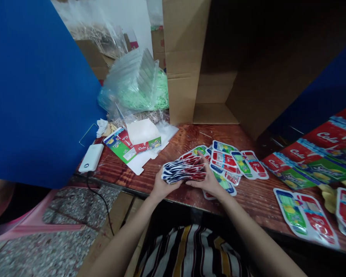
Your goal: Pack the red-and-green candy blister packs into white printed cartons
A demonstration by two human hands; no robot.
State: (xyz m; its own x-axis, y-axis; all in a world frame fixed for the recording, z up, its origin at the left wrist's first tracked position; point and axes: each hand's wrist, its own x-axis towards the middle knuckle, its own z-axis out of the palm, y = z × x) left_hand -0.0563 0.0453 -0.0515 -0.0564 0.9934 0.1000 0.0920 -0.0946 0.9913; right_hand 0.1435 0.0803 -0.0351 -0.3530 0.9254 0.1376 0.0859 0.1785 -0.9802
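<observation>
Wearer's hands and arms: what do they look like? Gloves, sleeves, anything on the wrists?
Left hand and right hand: both bare, no gloves. Forearms: no sleeves, watch or bracelet visible. Between them, a garment striped black, white and mustard.

1. Around the front middle, our left hand (165, 185) and right hand (208, 180) are filling the space, clasping a stack of packets (184, 171).
2. On the right, we are seeing bare worktop (252, 194) running between the loose packets (226, 161) and the twin packet (307, 217), leaving a passage.
3. Beyond that, the printed boxes (320, 154) are standing in our way.
4. Straight back, a bare strip is reaching the cardboard box (183, 57); its wall is blocking us, its open hollow offering room.
5. Leftward, the flattened carton (135, 148), white device (91, 157) and blue panel (37, 88) are hemming us in.
</observation>
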